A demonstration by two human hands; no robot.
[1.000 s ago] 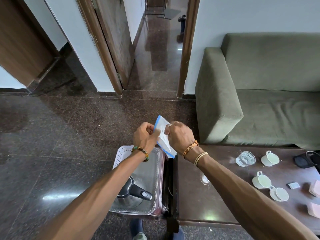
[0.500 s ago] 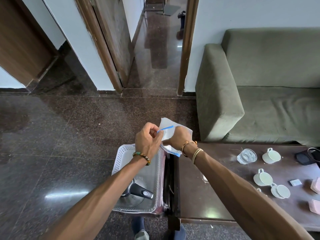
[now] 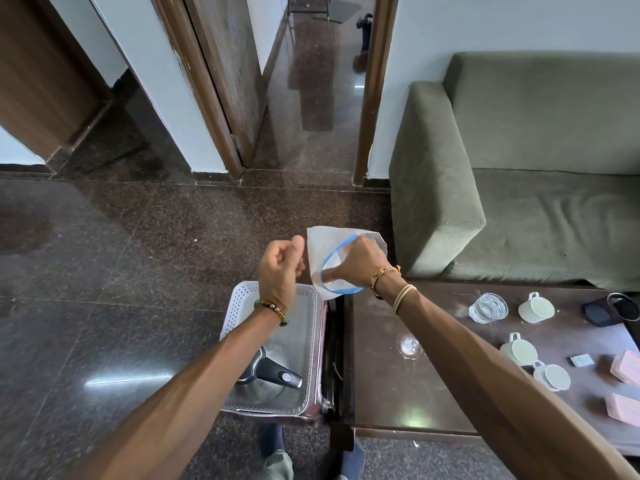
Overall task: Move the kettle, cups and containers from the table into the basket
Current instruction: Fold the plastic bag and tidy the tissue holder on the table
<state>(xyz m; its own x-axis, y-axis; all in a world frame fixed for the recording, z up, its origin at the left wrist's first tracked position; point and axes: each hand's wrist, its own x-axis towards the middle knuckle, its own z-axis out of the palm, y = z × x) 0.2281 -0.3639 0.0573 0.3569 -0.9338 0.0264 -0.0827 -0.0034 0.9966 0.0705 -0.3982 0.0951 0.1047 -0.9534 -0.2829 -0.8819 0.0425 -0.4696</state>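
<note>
A green sofa (image 3: 540,174) fills the right side, behind a dark wooden table (image 3: 388,386). To the left of the table, on the floor, stands a white perforated basket (image 3: 242,299) with the steel kettle (image 3: 266,379) lying in it, its black handle pointing right. On the table sit three white cups: one (image 3: 535,308) near the far edge, two (image 3: 518,351) (image 3: 551,375) closer to the person. A clear glass (image 3: 488,307) stands just left of the far cup, and two pink containers (image 3: 625,367) (image 3: 623,408) lie at the right edge.

Above the gap between basket and table, the right hand (image 3: 356,263) grips a clear plastic bag (image 3: 332,251) with a blue strip along its mouth, fingers reaching into the opening. The left hand (image 3: 280,268) is curled into a loose fist just left of the bag; whether it pinches the bag's edge cannot be told.
</note>
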